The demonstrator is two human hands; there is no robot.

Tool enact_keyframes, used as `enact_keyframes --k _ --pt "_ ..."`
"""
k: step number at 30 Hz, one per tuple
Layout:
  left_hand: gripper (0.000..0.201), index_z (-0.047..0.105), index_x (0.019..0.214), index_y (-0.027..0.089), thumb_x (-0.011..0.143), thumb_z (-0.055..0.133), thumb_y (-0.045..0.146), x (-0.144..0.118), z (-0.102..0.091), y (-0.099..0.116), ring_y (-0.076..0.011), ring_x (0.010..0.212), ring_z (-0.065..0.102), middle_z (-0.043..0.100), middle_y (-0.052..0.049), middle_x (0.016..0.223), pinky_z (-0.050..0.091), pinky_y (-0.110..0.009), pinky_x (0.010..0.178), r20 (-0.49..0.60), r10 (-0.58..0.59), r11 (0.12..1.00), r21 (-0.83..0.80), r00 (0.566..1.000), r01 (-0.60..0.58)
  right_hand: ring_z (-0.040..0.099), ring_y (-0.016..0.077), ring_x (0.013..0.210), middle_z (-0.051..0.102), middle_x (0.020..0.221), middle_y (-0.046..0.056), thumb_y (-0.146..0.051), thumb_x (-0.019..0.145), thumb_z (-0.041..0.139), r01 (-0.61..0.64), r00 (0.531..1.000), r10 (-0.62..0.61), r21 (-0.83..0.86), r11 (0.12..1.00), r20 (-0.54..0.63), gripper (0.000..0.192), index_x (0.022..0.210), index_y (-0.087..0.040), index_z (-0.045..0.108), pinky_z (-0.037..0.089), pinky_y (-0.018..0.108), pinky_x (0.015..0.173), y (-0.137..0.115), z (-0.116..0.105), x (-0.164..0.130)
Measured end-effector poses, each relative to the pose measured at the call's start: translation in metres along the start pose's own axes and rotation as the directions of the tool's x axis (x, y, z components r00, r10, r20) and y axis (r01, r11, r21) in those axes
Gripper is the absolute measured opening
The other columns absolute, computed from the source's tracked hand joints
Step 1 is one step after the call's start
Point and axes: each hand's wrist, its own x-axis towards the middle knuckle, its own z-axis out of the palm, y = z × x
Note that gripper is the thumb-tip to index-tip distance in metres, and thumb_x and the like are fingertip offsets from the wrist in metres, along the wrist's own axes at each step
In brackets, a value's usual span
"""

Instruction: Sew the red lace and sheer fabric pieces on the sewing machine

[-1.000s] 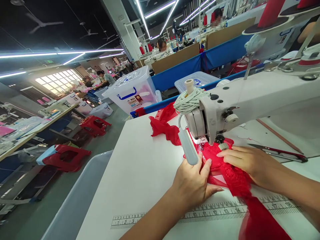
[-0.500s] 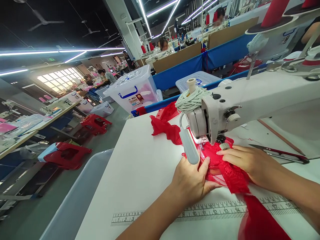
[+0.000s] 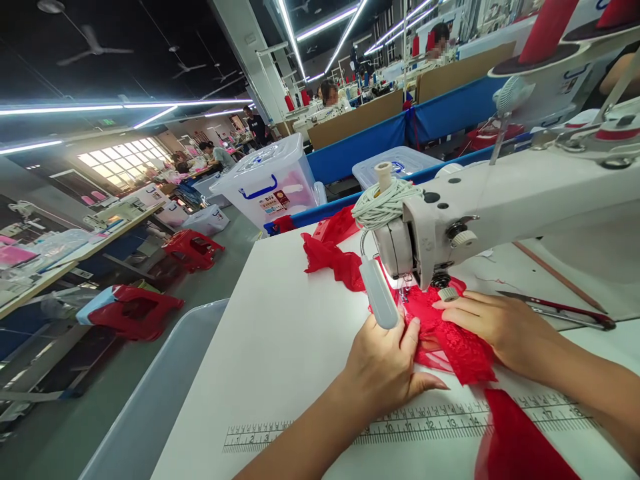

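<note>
In the head view, the left hand (image 3: 387, 367) lay flat on the white sewing table (image 3: 280, 347), its fingers spread and pressed down on the near edge of a piece of red lace fabric (image 3: 453, 337); it gripped nothing, only pinned the cloth against the tabletop. The right hand (image 3: 493, 323) rested palm down on the same lace from the other side, fingers stretched out together toward the needle area, likewise pressing rather than clasping. The lace lay between the two hands, directly under the head of the white sewing machine (image 3: 500, 200), and ran on behind the machine as a crumpled red heap (image 3: 333, 257) toward the far edge of the table. A smoother red strip (image 3: 520, 440) trailed from the lace toward the near right corner, crossing the printed ruler scale (image 3: 310, 430) along the table's front edge. A small white lamp (image 3: 379, 293) hung from the machine just above the left fingertips. A coil of pale cord (image 3: 383, 200) was wound about a post on the machine's end. Red-handled scissors (image 3: 560, 308) lay on the table just beyond the right wrist. To the left of the table stood a grey plastic bin (image 3: 150, 400), and farther off red plastic stools (image 3: 133, 310), a clear lidded storage box (image 3: 267, 177), and other people seated at distant benches.
</note>
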Motion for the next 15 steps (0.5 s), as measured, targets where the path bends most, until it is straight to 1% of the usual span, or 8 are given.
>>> enact_keyframes --k 5,10,15 --pt "0.084 0.063 0.115 0.005 0.091 0.017 0.071 0.0004 -0.0013 -0.0001 -0.0267 0.083 0.064 0.067 -0.021 0.105 0.051 -0.036 0.066 -0.011 -0.005 1.0 0.013 1.0 0.005 0.065 0.0196 0.088 0.073 0.1 0.005 -0.004 0.085 0.037 -0.021 1.0 0.021 0.01 1.0 -0.005 0.033 0.093 -0.023 0.063 0.048 0.029 0.061 -0.0018 -0.0022 0.003" --pt "0.085 0.064 0.113 0.005 0.092 0.012 0.069 0.0001 0.0001 -0.0032 -0.027 0.085 0.063 0.067 -0.021 0.105 0.052 -0.038 0.068 -0.028 -0.008 1.0 0.014 1.0 0.008 0.063 0.0177 0.079 0.071 0.09 0.005 -0.009 0.091 0.034 -0.024 1.0 0.024 0.005 1.0 -0.006 0.031 0.086 -0.023 0.061 0.045 0.027 0.056 -0.0038 -0.0038 0.0073" --pt "0.085 0.062 0.118 0.005 0.093 0.011 0.067 -0.0011 0.0033 -0.0067 -0.0276 0.088 0.063 0.066 -0.021 0.107 0.052 -0.038 0.07 -0.022 -0.029 0.999 0.026 0.999 0.03 0.061 0.019 0.074 0.069 0.082 0.005 -0.011 0.09 0.035 -0.04 0.999 0.04 -0.021 0.999 0.029 0.03 0.084 -0.022 0.062 0.042 0.028 0.052 -0.003 -0.0024 0.01"
